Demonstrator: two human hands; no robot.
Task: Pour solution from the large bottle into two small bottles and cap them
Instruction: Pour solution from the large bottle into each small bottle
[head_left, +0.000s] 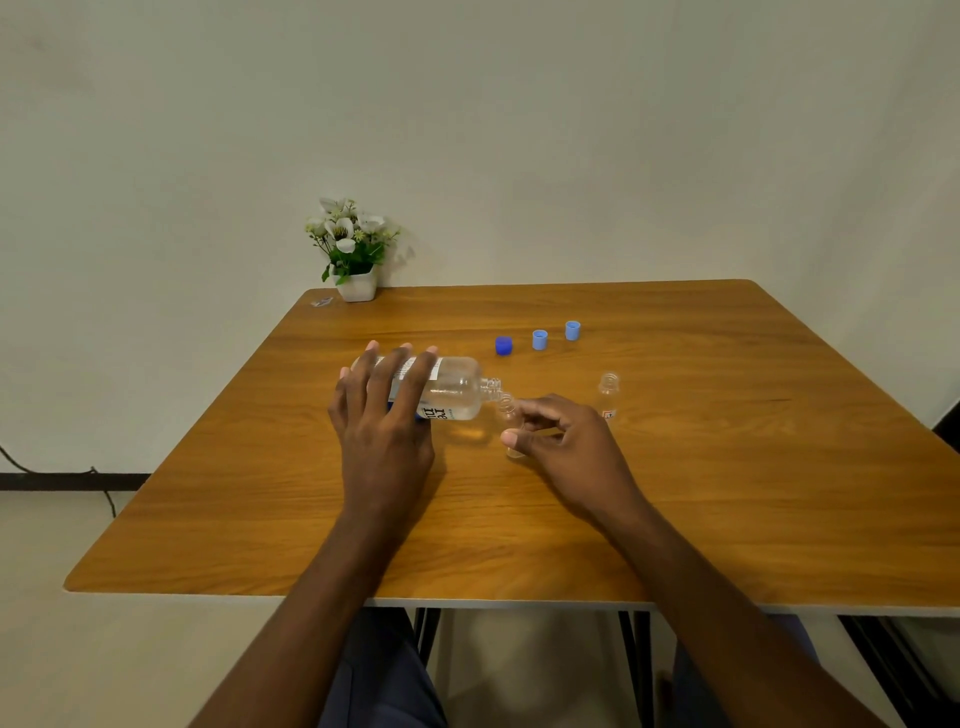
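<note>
My left hand (384, 415) grips the large clear bottle (457, 389), tipped on its side with its open neck pointing right. The neck touches the mouth of a small clear bottle (506, 410) that my right hand (566, 441) holds upright on the table between thumb and fingers. A second small clear bottle (609, 395) stands uncapped further right, apart from both hands. Behind them lie a dark blue cap (503, 345) and two light blue caps (540, 340) (572, 330) in a row.
A white pot of white flowers (353, 249) stands at the far left corner of the wooden table (675, 493), with a small clear scrap (322, 302) beside it. A wall rises right behind the table. My legs show under the near edge.
</note>
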